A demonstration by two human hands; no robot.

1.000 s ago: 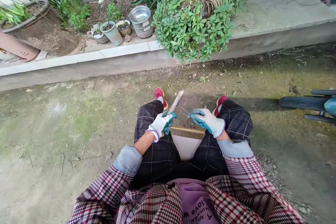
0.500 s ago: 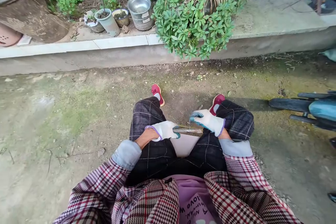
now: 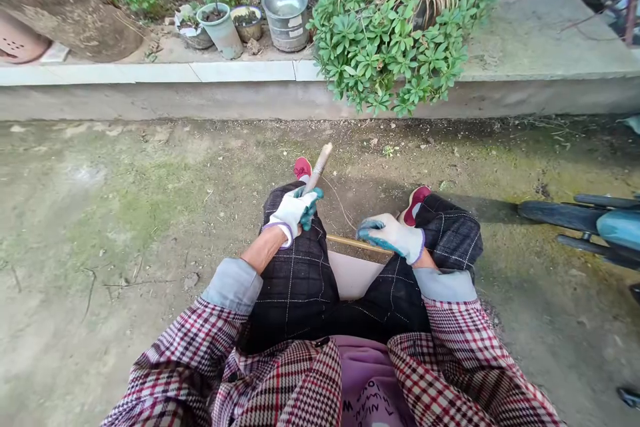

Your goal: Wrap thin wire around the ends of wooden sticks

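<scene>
free: between left hand [image 3: 291, 215] and right hand [image 3: 389, 238] | in way: wooden rod [image 3: 357, 245] (thin wire [image 3: 340, 203] too)

Left hand [image 3: 291, 213] has swung the wooden stick [image 3: 317, 169] back up, so it's pointing forward past the knee instead of lying level across the lap like half a sec ago. Hands are wider apart now, right hand [image 3: 390, 237] well off the stick.
</scene>
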